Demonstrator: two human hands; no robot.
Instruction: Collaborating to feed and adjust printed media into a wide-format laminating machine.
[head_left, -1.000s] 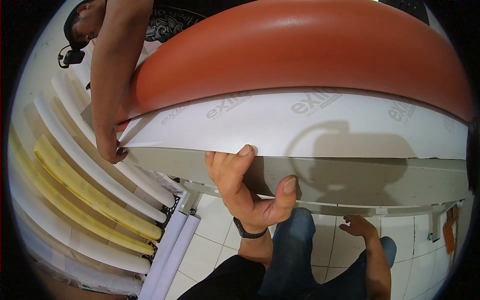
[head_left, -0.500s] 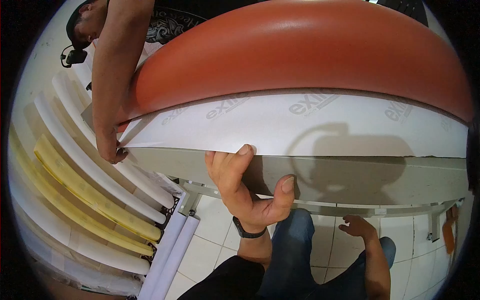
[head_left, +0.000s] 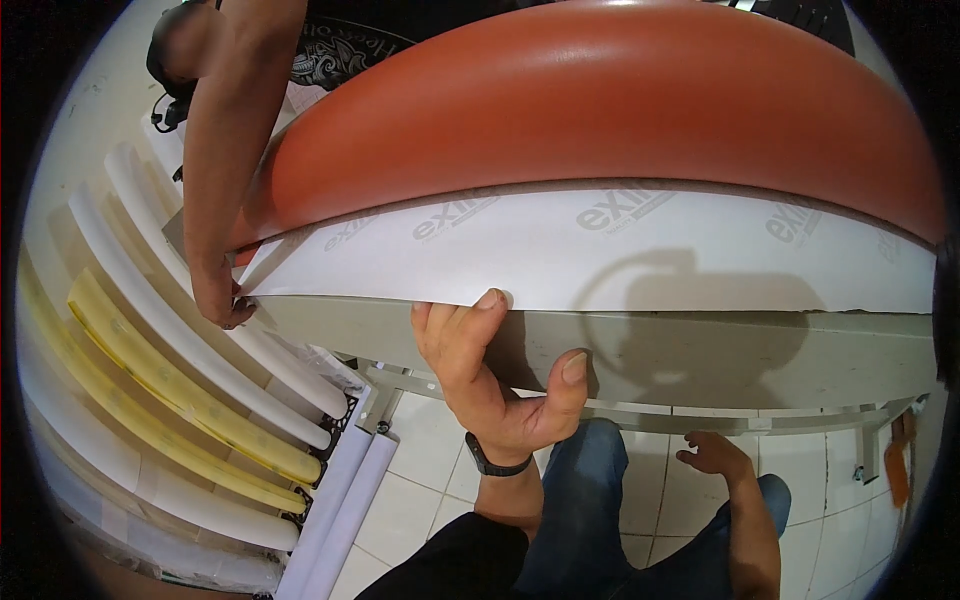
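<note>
A white sheet with grey print stretches along the near side of a big orange roll. My left hand, wearing a dark wristband, is palm up at the sheet's near edge. Its index fingertip lies over the edge while the other fingertips pass out of sight under the sheet; the thumb stands away. Low on the right, my right hand hangs by my knee, holding nothing, fingers loosely stretched. At the sheet's left end, a co-worker's hand touches its corner.
Below the sheet runs a grey beam carrying a shadow. White rolls and yellow rolls lie on a rack to the left. A co-worker's arm reaches down across the roll's left end. An orange object hangs at far right.
The co-worker's head has shifted slightly to the right. My two hands and the sheet hold nearly the same places.
</note>
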